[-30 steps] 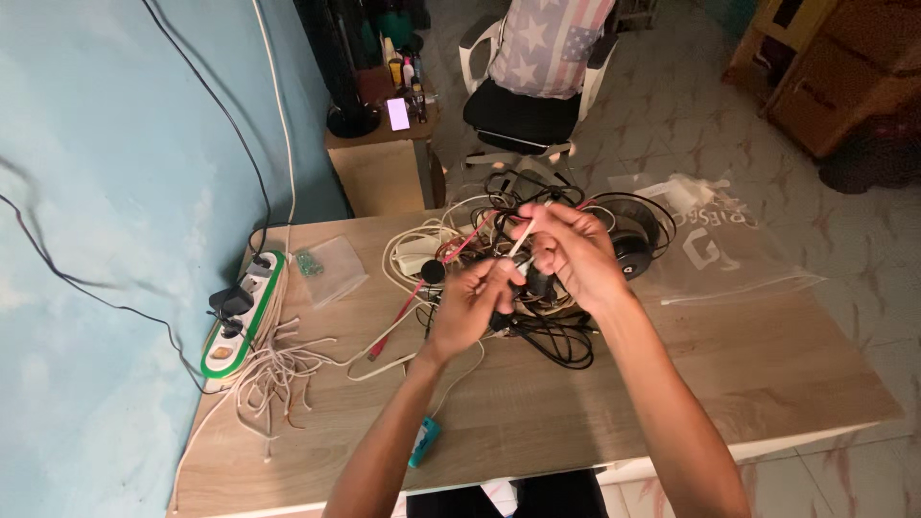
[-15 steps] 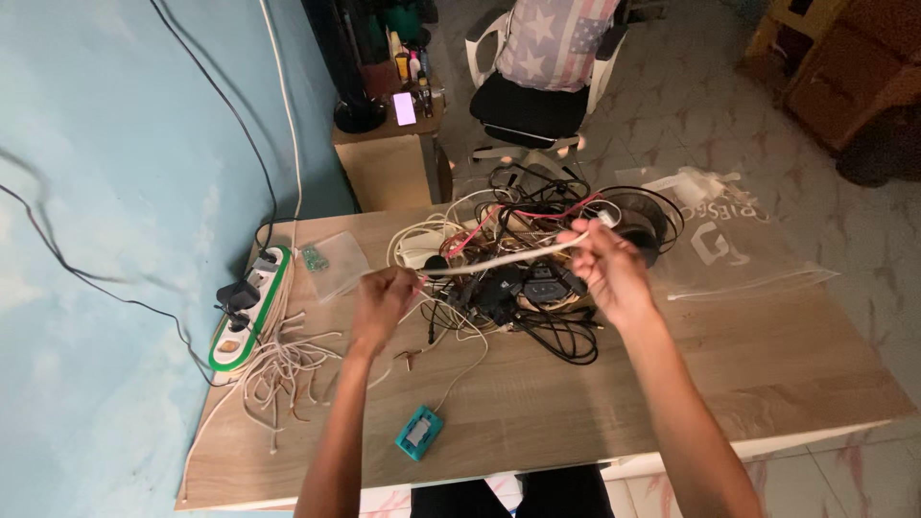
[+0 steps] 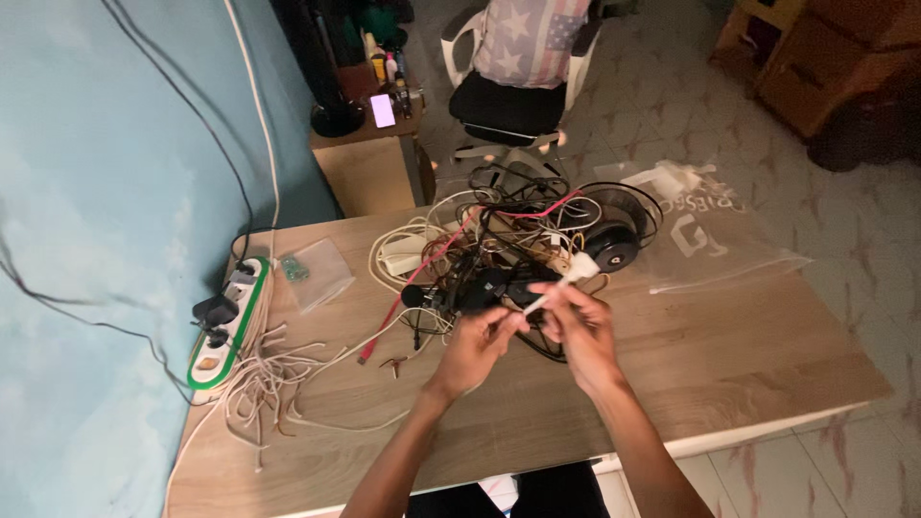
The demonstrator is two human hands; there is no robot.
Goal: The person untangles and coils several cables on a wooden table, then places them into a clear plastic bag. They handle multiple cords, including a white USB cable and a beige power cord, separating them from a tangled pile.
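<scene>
Half a second back my hands were spread wide with the white cable stretched between them; now they have come together in front of the tangle. My left hand point(image 3: 477, 343) pinches the white cable point(image 3: 552, 290) with fingers closed on its lower end, and my right hand point(image 3: 578, 326) has thumb and fingers clamped on it just below the white plug, which points up and away. Right behind my hands sits the heap of tangled cables point(image 3: 499, 254), black, white and one red, with black headphones point(image 3: 614, 235) at its far right edge. All of it lies on a wooden table point(image 3: 767, 355) with pale grain. A clear plastic bag point(image 3: 715, 245) lies at the far right, hanging partly over the edge. Along the left edge I see a green-and-white power strip point(image 3: 225, 321) with plugs in it, loose beige wires point(image 3: 273, 384) beside it, and a small clear packet point(image 3: 317, 273) nearby. Left of the table stands a light blue wall point(image 3: 96, 192) with cables hanging down it. Beyond the table are a small wooden stand point(image 3: 369, 163) holding bottles and a white chair point(image 3: 508, 86) with a starred cushion on the tiled floor point(image 3: 844, 240).
</scene>
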